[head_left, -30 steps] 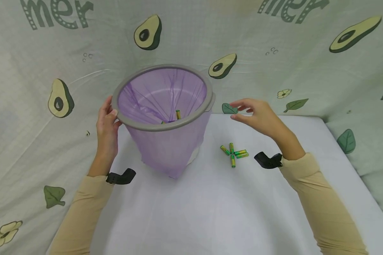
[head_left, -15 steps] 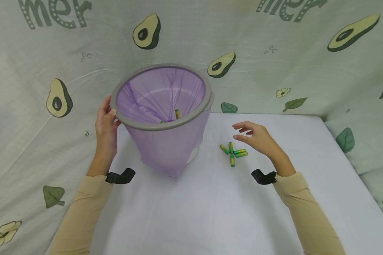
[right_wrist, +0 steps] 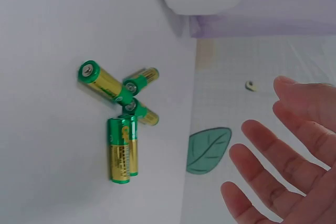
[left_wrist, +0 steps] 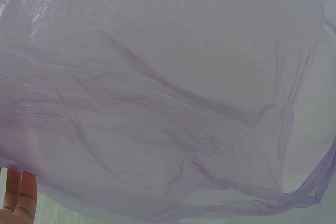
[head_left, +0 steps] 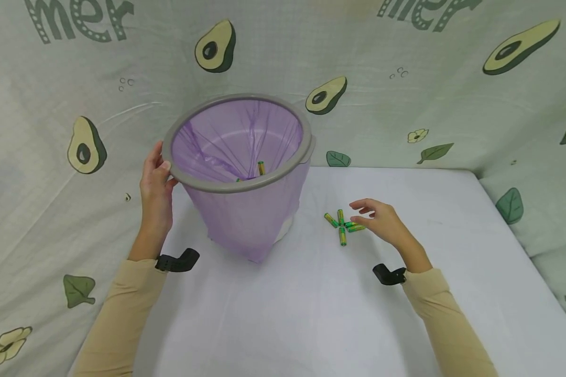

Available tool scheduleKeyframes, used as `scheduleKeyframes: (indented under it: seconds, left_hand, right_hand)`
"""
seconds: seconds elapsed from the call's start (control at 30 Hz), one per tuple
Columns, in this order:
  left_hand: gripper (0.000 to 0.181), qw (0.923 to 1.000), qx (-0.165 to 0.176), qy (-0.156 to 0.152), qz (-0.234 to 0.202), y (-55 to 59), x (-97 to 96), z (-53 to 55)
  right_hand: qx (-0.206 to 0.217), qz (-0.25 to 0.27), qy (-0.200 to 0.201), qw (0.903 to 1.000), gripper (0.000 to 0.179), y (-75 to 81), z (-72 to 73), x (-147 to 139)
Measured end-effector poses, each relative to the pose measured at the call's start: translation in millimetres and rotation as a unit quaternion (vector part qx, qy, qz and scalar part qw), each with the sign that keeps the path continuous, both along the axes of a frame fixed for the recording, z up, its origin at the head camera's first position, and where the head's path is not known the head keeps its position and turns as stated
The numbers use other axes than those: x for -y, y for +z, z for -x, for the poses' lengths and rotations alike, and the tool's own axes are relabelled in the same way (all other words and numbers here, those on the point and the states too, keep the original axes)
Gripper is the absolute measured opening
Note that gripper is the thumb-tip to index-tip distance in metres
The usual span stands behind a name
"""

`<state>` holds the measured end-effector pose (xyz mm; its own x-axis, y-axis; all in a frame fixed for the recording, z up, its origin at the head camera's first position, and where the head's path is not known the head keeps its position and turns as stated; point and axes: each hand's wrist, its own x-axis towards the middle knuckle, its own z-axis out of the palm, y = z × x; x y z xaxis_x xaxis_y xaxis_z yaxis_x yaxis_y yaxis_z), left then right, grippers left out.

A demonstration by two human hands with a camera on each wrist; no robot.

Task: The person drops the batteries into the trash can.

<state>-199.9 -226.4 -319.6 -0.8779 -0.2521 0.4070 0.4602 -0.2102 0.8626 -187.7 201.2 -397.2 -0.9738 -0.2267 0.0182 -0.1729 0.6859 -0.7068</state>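
A trash bin (head_left: pixel 238 187) with a grey rim and a purple bag liner (head_left: pixel 245 220) stands on the table. My left hand (head_left: pixel 155 196) holds its rim at the left side, thumb on the rim and fingers behind. Inside the bin lies a battery (head_left: pixel 261 168), and part of another shows. To the bin's right, several green and gold batteries (right_wrist: pixel 118 150) lie in a star-like cluster on the table. My right hand (head_left: pixel 379 220) hovers just right of that cluster, fingers apart and gently bent, holding nothing. The left wrist view is mostly filled by the bag liner (left_wrist: pixel 157 103).
The table (head_left: pixel 302 324) has a white cover. Behind and beside it hangs a pale green cloth (head_left: pixel 273 47) printed with avocados and leaves. Dark wrist mounts (head_left: pixel 177 261) sit on both forearms.
My right hand has come down from beside the bin's rim level to beside the loose batteries. The left hand and the trash bin stay where they were.
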Motion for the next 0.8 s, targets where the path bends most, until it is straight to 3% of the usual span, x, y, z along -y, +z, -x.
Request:
scheduleKeyframes:
  seconds: [0.27,0.53,0.8]
  left_hand:
    - [0.052,1.0000,-0.001,0.003,-0.004,0.4,0.4,0.6]
    - [0.052,1.0000,-0.006,0.001,-0.006,0.1,-0.6,1.1]
    - [0.052,1.0000,-0.002,0.001,-0.009,0.2,-0.6,0.9]
  right_hand:
    - [0.007,-0.008,-0.013,0.9999,0.037,-21.9,1.5,-10]
    - [0.050,-0.011,-0.027,0.9983,0.037,-45.0,5.3,-20]
    - [0.075,-0.011,-0.046,0.9960,0.038,-58.7,6.6,-24]
